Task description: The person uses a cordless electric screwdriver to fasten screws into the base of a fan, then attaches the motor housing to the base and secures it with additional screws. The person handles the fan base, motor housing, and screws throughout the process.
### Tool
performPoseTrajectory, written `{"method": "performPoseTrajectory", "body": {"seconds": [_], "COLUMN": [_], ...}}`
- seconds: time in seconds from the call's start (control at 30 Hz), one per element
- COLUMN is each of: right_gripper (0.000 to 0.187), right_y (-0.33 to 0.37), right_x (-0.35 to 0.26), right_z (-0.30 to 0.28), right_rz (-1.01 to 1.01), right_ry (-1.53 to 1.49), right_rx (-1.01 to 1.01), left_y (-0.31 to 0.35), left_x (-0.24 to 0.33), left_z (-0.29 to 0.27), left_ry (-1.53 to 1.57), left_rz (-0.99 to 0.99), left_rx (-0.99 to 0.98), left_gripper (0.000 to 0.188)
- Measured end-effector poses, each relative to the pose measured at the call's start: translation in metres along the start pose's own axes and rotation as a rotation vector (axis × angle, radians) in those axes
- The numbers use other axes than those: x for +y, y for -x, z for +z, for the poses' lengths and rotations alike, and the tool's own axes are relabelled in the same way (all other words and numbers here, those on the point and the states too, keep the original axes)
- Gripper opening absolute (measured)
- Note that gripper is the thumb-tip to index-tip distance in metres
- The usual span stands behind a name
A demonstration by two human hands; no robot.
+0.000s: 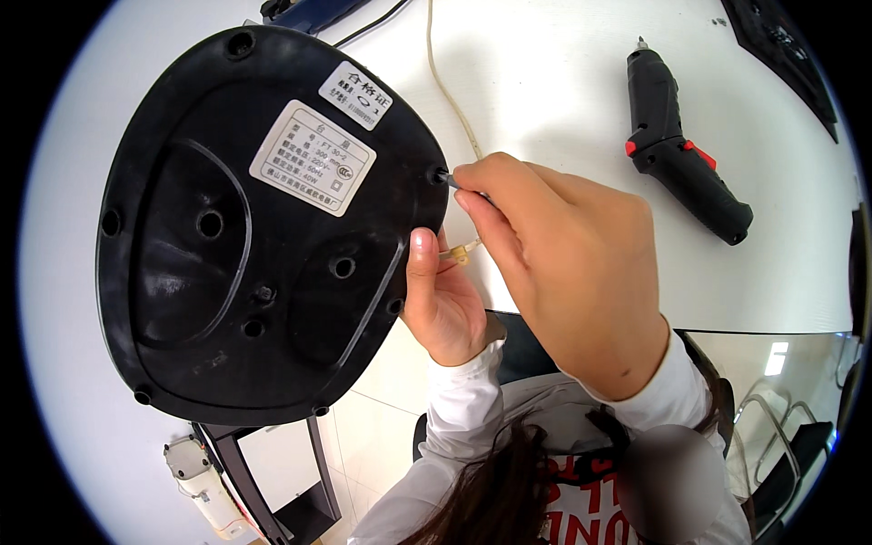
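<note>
Tilted up before me is the underside of a black plastic fan base (300, 245), with two white labels and several recessed holes. My left hand (445, 304) grips its right edge, thumb on the face and fingers mostly hidden behind. Thumb and forefinger of my right hand (581, 263) pinch a thin grey metal tool (461, 184), its tip at the hole (439, 175) in the right rim. My fingers cover most of the tool, so its kind is unclear. A cream power cord (448, 95) runs behind the base, its yellowish end near my left fingers.
On the white table (545, 100) a black cordless screwdriver (677, 141) with red buttons lies to the right. A black object (790, 54) occupies the far right corner, a dark blue one (313, 14) the far edge. Below left stands a dark cabinet (272, 481); a metal-framed chair (781, 454) is lower right.
</note>
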State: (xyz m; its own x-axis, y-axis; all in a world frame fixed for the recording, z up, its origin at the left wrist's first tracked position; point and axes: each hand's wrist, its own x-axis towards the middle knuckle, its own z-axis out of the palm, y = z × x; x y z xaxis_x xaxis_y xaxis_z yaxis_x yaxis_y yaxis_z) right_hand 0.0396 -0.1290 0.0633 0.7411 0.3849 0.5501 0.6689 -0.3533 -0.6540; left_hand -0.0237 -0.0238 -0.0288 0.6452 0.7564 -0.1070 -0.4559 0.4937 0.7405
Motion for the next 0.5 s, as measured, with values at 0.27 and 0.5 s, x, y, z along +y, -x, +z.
{"method": "performPoseTrajectory", "body": {"seconds": [0.27,0.5], "right_gripper": [0.02,0.009], "right_y": [-0.023,-0.004], "right_x": [-0.026,0.018], "right_z": [-0.009,0.007], "right_rz": [-0.108,0.258], "right_ry": [0.271,-0.524], "right_rx": [-0.069,-0.098], "left_y": [0.016,0.006], "left_x": [0.034,0.011], "left_z": [0.039,0.028], "left_ry": [0.218,-0.163], "left_rz": [-0.375,0.126], "left_rx": [-0.317,-0.112], "left_gripper": [0.026,0.032]}}
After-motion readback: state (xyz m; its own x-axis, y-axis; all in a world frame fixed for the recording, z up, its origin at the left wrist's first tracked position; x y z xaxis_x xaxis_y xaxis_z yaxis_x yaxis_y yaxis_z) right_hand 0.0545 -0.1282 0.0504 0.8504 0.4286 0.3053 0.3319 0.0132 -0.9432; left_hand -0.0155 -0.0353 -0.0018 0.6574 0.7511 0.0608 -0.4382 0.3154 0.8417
